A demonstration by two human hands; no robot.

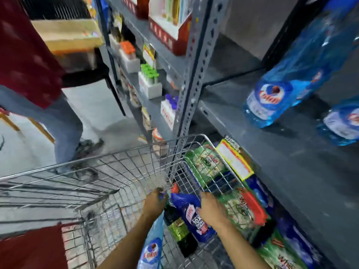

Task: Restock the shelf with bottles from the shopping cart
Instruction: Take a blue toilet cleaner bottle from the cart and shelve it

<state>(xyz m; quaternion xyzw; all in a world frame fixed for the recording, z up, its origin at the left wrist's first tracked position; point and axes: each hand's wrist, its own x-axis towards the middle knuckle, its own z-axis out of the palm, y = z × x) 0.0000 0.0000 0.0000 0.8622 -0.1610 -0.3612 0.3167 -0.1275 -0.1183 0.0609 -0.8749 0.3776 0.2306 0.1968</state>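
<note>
Both hands reach down into the wire shopping cart (116, 162). My right hand (211, 208) grips the side of a dark blue bottle (194, 218) with a white label, which lies slanted in the cart. My left hand (155, 200) is closed around a blue top that seems to belong to the light blue bottle (151, 249) under my forearm. A dark bottle with a green label (177, 228) lies between the two. On the grey shelf (272, 152) to the right stand two light blue bottles, one (281, 90) in the middle and one (342, 123) at the frame's edge.
Green, blue and yellow packs (239, 208) fill the lower shelf beside the cart. A perforated metal upright (196, 74) stands just beyond the cart's far corner. A person in a red top and jeans (58, 123) stands in the aisle at left. The frame is blurred.
</note>
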